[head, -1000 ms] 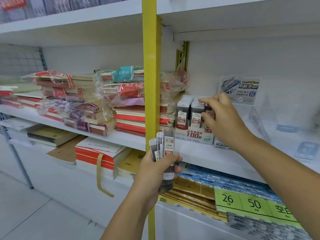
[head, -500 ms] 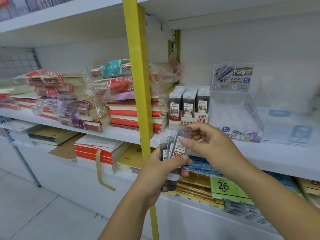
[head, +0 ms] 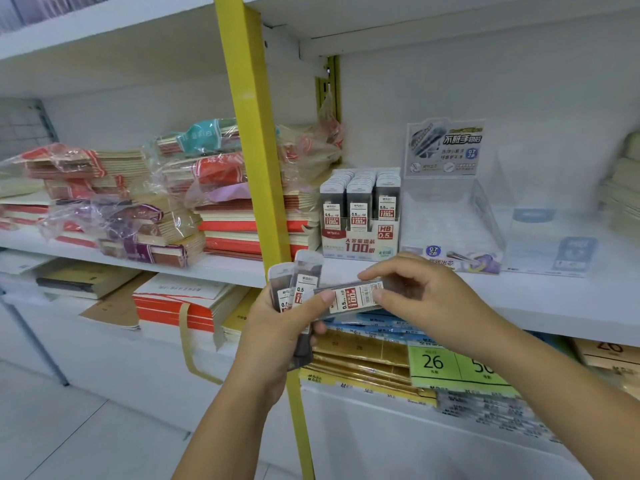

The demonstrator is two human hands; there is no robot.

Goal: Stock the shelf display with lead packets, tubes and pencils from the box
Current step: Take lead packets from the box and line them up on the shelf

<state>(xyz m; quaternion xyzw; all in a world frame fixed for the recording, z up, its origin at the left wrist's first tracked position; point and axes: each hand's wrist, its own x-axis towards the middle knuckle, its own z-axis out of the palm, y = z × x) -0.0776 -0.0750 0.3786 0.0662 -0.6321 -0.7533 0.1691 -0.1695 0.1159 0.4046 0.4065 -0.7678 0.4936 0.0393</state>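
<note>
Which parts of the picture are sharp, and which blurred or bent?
Head view: even light; the lead packet in the right hand reads sharply, the lead packets in the left hand less; far-right stock is soft; the yellow post leans, probably lens distortion.

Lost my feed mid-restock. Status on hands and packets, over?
Left grip holds fanned packet bunch. Right grip pinches single packet, lying sideways, short of display box. Yellow post left of box, not in path.

Left hand and right hand, forearms bare.
</note>
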